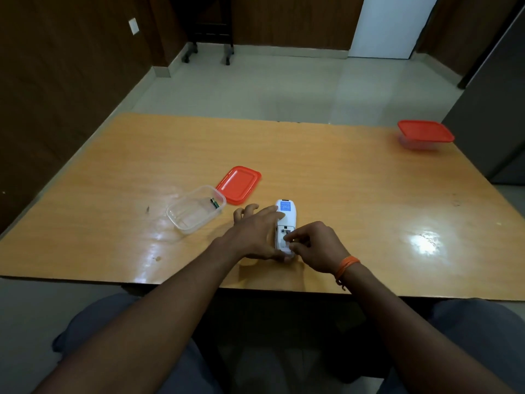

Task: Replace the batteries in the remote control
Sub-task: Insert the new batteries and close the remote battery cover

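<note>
A white remote control [287, 216] lies face down on the wooden table [341, 180], a blue label at its far end and its battery bay uncovered. My left hand [255, 230] grips the remote's left side, thumb under the near end. My right hand [315, 247] has curled fingertips in the open bay; I cannot tell whether they pinch a battery. A clear plastic container [196, 213] to the left holds a green-and-black battery [214, 203]. The bay's cover is not visible.
An orange lid [238, 184] lies flat beside the clear container. A second clear container with an orange lid [424, 135] stands at the table's far right corner. A dark cabinet rises to the right of the table. My knees are under the near edge.
</note>
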